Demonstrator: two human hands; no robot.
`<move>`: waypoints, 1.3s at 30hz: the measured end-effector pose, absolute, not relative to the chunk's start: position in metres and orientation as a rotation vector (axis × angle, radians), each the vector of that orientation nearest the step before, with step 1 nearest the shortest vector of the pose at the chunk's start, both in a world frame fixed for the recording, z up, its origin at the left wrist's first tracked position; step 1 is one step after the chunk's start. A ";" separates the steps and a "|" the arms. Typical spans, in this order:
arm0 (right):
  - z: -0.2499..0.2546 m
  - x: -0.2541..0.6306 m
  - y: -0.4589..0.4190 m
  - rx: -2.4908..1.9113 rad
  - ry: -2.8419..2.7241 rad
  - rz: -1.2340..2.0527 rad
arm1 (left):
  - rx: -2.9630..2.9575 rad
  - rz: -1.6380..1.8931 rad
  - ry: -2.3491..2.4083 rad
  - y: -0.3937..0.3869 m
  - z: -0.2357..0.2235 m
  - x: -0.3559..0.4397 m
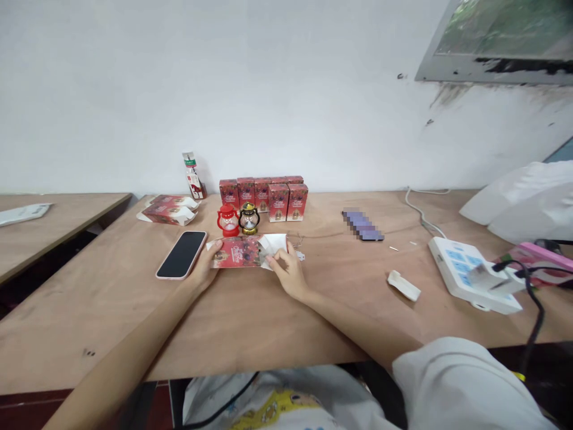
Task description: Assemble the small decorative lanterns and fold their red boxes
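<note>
Between my two hands lies a red printed cardboard box (239, 251), on its side with white flaps standing out at the right end. My left hand (206, 263) grips its left end, fingers mostly behind it. At the right end, my right hand (289, 272) has thumb and forefinger bent around a white flap. Just behind the box stand a small red lantern (228, 221) and a black-and-gold lantern (249, 219). Farther back, several closed red boxes (278, 203) stand upright in rows. Some flattened or unfolded red boxes (169, 209) lie at the back left.
A phone (182, 255) lies beside my left hand, and a second phone (362, 226) is at the right rear. A bottle (194, 177) stands by the wall. To the right are a white plastic piece (403, 285) and a power strip (465, 272) with cables and plugged-in chargers.
</note>
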State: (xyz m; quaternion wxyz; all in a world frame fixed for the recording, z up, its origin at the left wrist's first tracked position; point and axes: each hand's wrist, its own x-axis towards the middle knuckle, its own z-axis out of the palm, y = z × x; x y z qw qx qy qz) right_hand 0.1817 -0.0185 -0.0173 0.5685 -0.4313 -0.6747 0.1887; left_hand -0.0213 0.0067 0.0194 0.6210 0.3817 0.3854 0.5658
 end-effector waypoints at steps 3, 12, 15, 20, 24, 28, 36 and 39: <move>-0.019 0.181 -0.016 -1.055 -1.514 0.526 | 0.955 1.284 0.898 0.007 0.017 -0.021; -0.028 0.182 -0.004 -1.036 -1.397 0.664 | 1.498 1.333 1.123 0.000 0.013 -0.028; -0.031 0.184 0.001 -0.990 -1.368 0.714 | 1.765 1.324 1.185 -0.010 0.024 -0.028; -0.025 0.190 0.004 -0.922 -1.388 0.607 | 1.964 1.368 1.184 -0.014 0.036 -0.027; -0.002 0.194 0.006 -0.810 -1.457 0.444 | 2.197 1.327 1.257 -0.009 0.035 -0.028; 0.037 0.191 0.003 -0.635 -1.593 0.265 | 2.293 1.315 1.354 -0.004 0.034 -0.037; 0.112 0.204 0.002 -0.773 -1.553 -0.004 | 1.757 1.808 1.486 0.014 0.042 -0.064; 0.119 0.206 0.010 -0.811 -1.643 -0.031 | 1.189 2.036 1.318 0.026 0.041 -0.072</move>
